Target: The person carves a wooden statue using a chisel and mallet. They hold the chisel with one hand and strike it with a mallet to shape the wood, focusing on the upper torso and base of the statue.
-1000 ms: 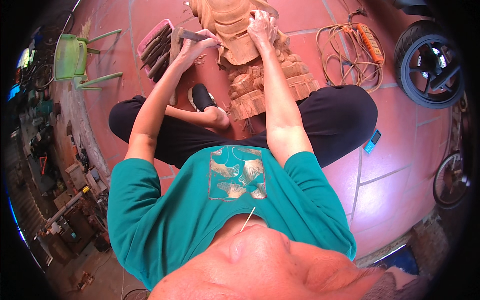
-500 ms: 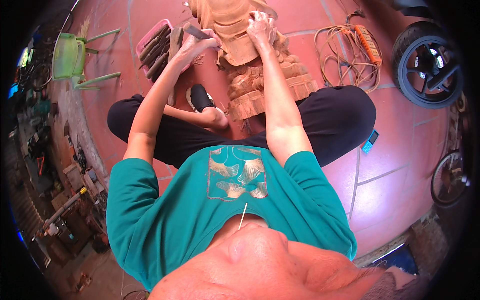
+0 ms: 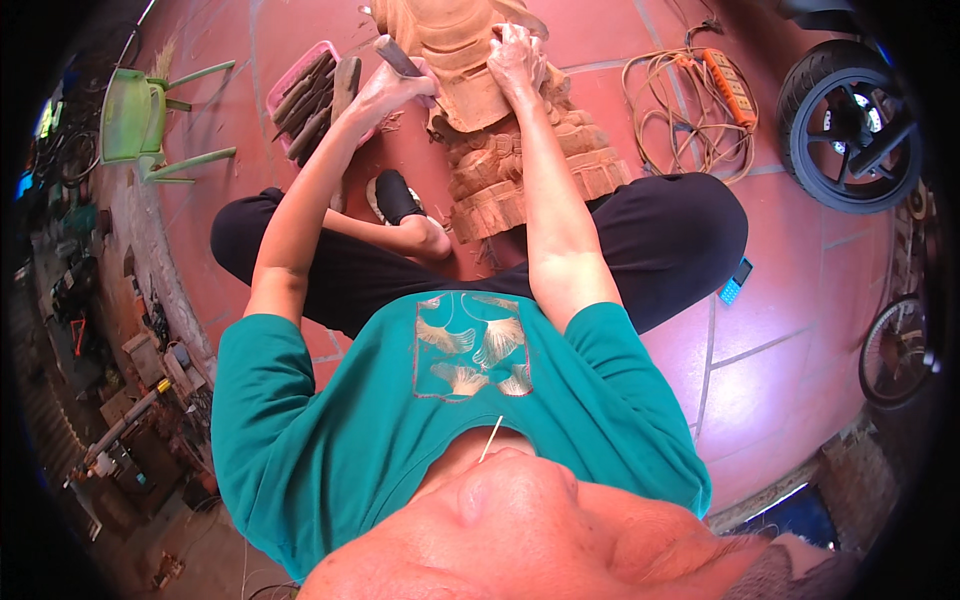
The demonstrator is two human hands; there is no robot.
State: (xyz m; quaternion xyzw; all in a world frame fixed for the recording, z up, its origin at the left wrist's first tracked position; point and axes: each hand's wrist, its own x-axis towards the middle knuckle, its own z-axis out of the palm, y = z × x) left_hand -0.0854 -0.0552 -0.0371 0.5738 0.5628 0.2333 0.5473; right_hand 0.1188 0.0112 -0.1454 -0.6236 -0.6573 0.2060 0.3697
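Observation:
Between my knees on the floor lies a carved wooden statue [image 3: 470, 95], reddish brown, with smooth drapery folds farther off and a knobbly, tiered base near my legs. My left hand [image 3: 395, 88] is closed round a carving chisel [image 3: 397, 56], its dark wooden handle sticking up and left out of the fist. The chisel's tip points toward the left side of the statue; where it meets the wood is hard to make out. On the statue's upper right side rests my right hand [image 3: 518, 62], its bent fingers gripping the wood.
Left of the statue, a pink basket [image 3: 275, 92] holds several wooden-handled tools. A green plastic chair [image 3: 135, 115] stands farther left. To the right are an orange power strip [image 3: 728, 88] with coiled cord, a motorcycle wheel [image 3: 850, 130] and a blue phone [image 3: 736, 282].
The chisel handle in my left hand has tipped a little more upright. My right hand keeps its place on the statue, and the whole view has shifted slightly.

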